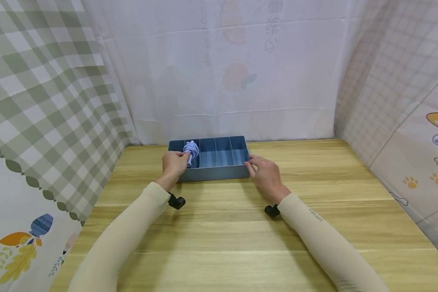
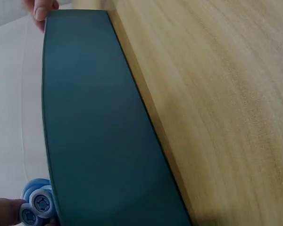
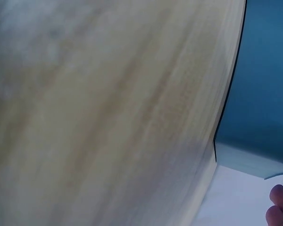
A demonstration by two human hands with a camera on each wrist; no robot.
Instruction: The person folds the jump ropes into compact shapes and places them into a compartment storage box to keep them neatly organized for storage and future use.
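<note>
A blue divided box (image 1: 219,172) stands at the far middle of the wooden table; its front wall (image 2: 94,132) fills the left wrist view and its corner (image 3: 259,94) shows in the right wrist view. My left hand (image 1: 181,159) grips a rolled blue-and-white cloth (image 1: 192,150) and holds it in the second compartment from the left. The roll (image 2: 37,205) shows its coiled end beside my finger (image 2: 4,210). My right hand (image 1: 252,164) rests with relaxed fingers against the box's right front corner; one fingertip (image 3: 279,209) shows beside it.
The wooden table (image 1: 226,235) reaches from the box towards me. Cloth curtains close it in: a green check one (image 1: 40,101) at the left, white (image 1: 241,73) behind, patterned (image 1: 405,101) at the right. The other compartments (image 1: 222,156) hold nothing.
</note>
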